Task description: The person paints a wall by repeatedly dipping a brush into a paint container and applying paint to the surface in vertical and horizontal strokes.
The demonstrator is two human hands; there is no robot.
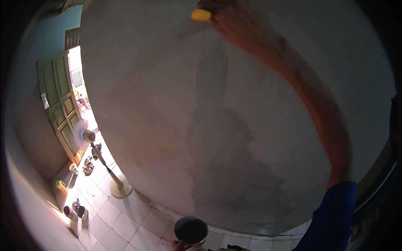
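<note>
High on the grey wall (146, 83), my right hand (234, 21) is closed around a paintbrush, whose yellow handle end (201, 15) sticks out to the left. Its bristles are hidden behind the hand or past the top edge. Below it, a darker wet band (212, 75) runs down into a wide, ragged-edged dark patch (234, 175). At the bottom edge, my left hand (181, 245) grips the rim of a round tub (204, 240) of dark grey liquid. Only some fingers of that hand show.
To the left, a pedestal fan (120, 187) stands on white floor tiles (125, 226) near the wall's end. Beyond it are a green panelled door (60, 104) ajar, footwear (88, 166) and several small containers, one a dark-mouthed can (69, 212). Outside the doorway, a person (82, 101) sits.
</note>
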